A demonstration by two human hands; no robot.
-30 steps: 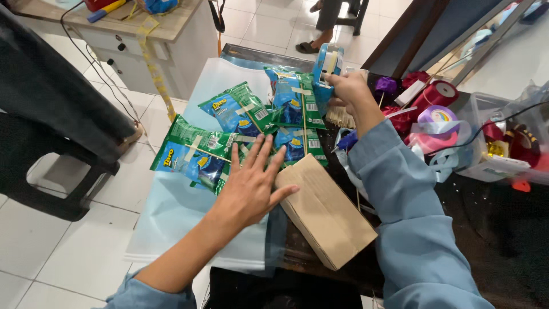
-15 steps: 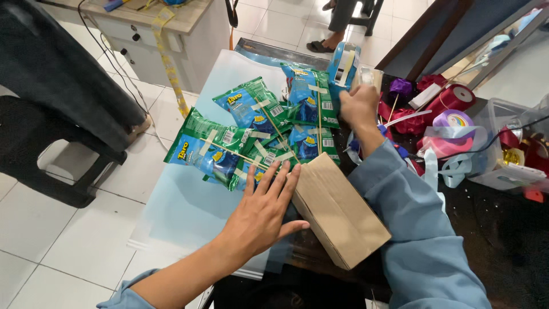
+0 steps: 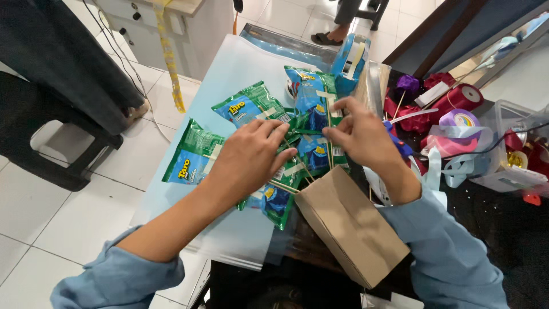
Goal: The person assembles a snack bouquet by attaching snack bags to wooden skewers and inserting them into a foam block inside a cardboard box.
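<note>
Together we kept the fanned snack packets (image 3: 251,109) on the pale blue sheet (image 3: 229,68) beside the brown box (image 3: 349,229): left hand (image 3: 251,157) flat, fingers spread, steadying; right hand (image 3: 360,134) fingers pinching narrowly a packet's skewer.

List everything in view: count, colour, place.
snack packets: several, green and blue, taped to thin sticks, fanned on the sheet
clear sheet: one, pale blue tint, spread under the packets
cardboard box: one, brown, at the near ends of the sticks
tape dispenser: one, blue, beyond the packets
ribbon rolls: several, red, purple, pink, at right
clear bin: one, far right
table: one, dark
chair: one, black, left on the white tile floor
cabinet: one, pale, top left
other person's foot: one, sandalled, top
left hand: fingers spread flat on the packets
right hand: fingers pinching at a packet's edge
</note>
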